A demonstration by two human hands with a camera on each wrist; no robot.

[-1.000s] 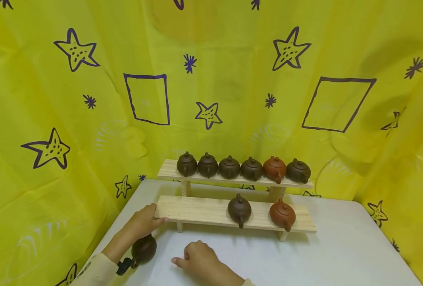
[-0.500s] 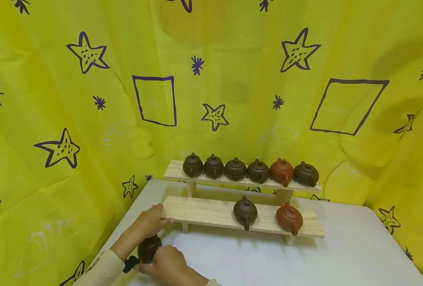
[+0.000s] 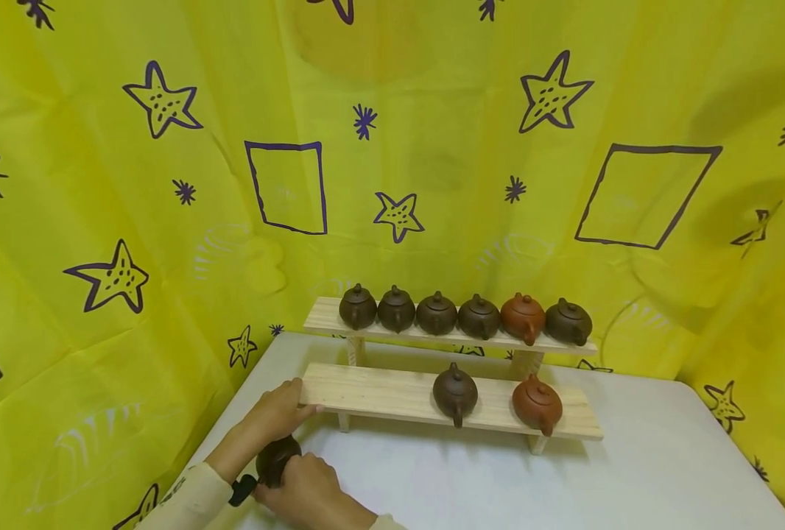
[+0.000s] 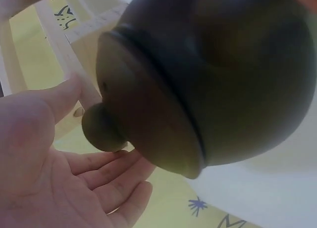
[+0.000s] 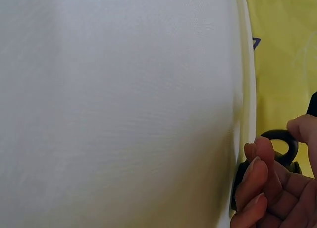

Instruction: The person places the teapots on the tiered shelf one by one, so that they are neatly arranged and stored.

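My right hand (image 3: 309,489) holds a dark brown teapot (image 3: 275,458) below the lower wooden shelf's left end, beside my left wrist. In the right wrist view its thumb meets the ring-shaped handle (image 5: 292,145), with the fingers (image 5: 255,181) bent against the pot. The left wrist view has this teapot tilted close to the camera, its lid (image 4: 143,104) and round knob (image 4: 101,129) toward my left palm. My left hand (image 3: 275,414) rests at the end of the lower shelf (image 3: 366,390), thumb at the front edge; its fingers are relaxed in the left wrist view.
On the lower shelf stand a brown teapot (image 3: 455,392) and a reddish one (image 3: 537,403). Several dark teapots and one reddish teapot (image 3: 522,315) line the upper shelf (image 3: 322,313). Beneath is a white table (image 3: 445,478); a yellow patterned curtain (image 3: 459,162) hangs around it.
My right hand has moved left from over the table to the teapot by my left wrist and taken hold of it. My left hand has stayed at the shelf end. The head view has shifted slightly.
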